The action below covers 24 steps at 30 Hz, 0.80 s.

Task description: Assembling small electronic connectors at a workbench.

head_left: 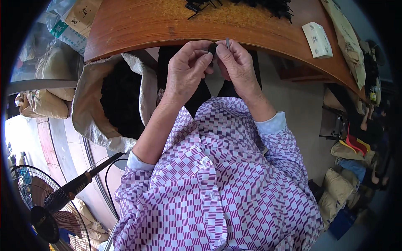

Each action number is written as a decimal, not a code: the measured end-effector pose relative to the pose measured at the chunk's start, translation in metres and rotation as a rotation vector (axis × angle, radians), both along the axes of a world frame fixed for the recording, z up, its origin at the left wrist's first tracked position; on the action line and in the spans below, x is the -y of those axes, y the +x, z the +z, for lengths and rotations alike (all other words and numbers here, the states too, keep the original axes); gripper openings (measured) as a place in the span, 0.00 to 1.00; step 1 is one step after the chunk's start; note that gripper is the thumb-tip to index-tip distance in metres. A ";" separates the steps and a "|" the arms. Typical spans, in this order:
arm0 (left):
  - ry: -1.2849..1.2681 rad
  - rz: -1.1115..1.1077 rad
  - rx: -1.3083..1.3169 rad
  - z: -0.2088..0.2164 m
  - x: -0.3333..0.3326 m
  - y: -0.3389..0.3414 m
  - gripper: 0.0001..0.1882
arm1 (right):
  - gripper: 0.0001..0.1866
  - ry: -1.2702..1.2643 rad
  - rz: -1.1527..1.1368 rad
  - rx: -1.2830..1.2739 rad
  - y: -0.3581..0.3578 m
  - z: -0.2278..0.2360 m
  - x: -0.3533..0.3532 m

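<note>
We see a small black piece [212,49] between the left hand [187,69] and the right hand [236,66], held up above the lap, just at the near edge of the brown counter [163,27]. The hands are close together: the left is pinched on the black piece with thumb and fingertips, while the right has its thumb tip up against the piece's other side and grips a thin grey sliver [227,42], which sticks up just beyond that thumb. The piece looks dark all over and matt, with a rounded upper outline; the fingers cover much of it, so we cannot tell its full shape. What shows is taller than it is wide, and we read its long axis as running away from the body, toward the counter; its lower end is hidden, so we cannot say which end is which. To the left of the hands we have a pale open sack [83,98] with a dark mass [121,100] inside, and on the counter's far part lies a tangled black heap [268,6].
</note>
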<state>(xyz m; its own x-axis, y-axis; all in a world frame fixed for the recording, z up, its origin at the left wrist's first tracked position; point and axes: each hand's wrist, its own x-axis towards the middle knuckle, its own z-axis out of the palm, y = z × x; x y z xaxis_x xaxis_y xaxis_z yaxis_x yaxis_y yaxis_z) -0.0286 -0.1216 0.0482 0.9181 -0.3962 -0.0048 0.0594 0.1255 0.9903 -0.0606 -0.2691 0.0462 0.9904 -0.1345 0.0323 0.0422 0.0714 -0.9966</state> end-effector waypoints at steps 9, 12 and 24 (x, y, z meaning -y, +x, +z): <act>-0.010 0.088 0.079 -0.010 -0.008 0.000 0.15 | 0.21 -0.135 0.084 -0.014 -0.004 0.006 -0.015; -0.001 0.114 0.135 -0.015 -0.010 -0.001 0.16 | 0.20 -0.181 0.151 -0.064 -0.003 0.008 -0.018; 0.349 0.338 0.515 -0.008 -0.013 -0.004 0.15 | 0.17 -0.221 0.141 -0.031 0.005 0.006 -0.035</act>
<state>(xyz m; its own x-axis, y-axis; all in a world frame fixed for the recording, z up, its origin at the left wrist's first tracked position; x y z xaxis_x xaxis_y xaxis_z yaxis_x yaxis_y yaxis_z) -0.0321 -0.1082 0.0400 0.9101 -0.1433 0.3888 -0.4140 -0.2757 0.8675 -0.0557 -0.2341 0.0522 0.9998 0.0123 0.0150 0.0167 -0.1453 -0.9892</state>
